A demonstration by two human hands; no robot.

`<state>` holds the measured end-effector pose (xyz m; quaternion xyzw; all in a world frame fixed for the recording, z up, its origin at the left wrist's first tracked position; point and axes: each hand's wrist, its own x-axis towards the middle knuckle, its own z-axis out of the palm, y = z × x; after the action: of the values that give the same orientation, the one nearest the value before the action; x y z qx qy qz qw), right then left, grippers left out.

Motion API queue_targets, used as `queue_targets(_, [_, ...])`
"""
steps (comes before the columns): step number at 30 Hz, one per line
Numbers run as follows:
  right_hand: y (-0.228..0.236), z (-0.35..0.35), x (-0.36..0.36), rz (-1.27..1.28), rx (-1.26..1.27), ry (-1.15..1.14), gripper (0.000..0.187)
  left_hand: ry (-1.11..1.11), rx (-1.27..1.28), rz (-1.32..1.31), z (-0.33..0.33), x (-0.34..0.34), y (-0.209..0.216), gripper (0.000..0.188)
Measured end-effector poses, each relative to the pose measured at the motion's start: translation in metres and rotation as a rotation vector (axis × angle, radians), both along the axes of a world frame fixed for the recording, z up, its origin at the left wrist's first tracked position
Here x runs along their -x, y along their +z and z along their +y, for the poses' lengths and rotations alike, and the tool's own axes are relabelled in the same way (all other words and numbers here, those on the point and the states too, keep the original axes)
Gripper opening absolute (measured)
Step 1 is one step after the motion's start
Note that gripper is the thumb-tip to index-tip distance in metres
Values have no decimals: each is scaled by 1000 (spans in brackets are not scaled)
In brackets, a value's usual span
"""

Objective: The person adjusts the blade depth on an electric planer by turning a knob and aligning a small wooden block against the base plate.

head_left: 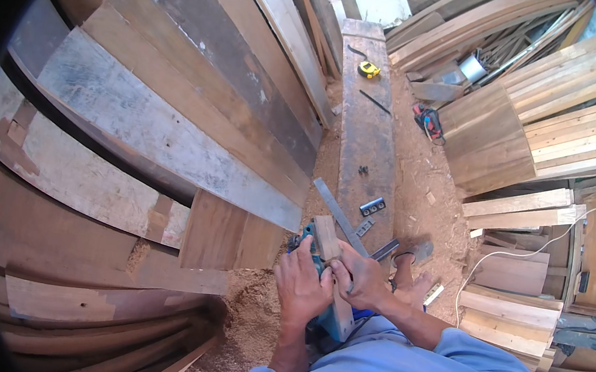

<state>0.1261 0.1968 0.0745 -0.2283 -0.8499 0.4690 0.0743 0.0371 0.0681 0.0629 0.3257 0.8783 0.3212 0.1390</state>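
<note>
A short wooden block is held upright in front of my body, against a teal power tool that looks like an electric planer. My left hand is closed along the tool's left side, its thumb reaching toward the block. My right hand grips the block from the right, fingers bent around its lower part. Just beyond the hands, a metal straight-edge or square lies slantwise on the narrow wooden bench. The tool's lower part is partly hidden by my hands and shirt.
Along the bench lie a small level, a pencil-like black stick and a yellow tape measure. A red and blue power tool rests on the sawdust-covered floor. Wide boards lean at left; stacked planks stand at right.
</note>
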Motion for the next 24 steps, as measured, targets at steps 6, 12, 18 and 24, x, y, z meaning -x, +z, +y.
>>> queue_targets(6, [-11,2,4,-57,-144,158,18,35,-21,-28,-11,7,-16,76])
queue_targets(12, [-1,9,-16,-8,-246,279,30,21,-87,-71,-19,7,-18,73])
queue_targets(18, [-15,21,-25,40,-355,330,28,34,-78,-124,-22,6,-16,72])
queue_targets(24, [-27,27,-19,233,-594,390,22,23,-62,-117,-20,7,-14,71])
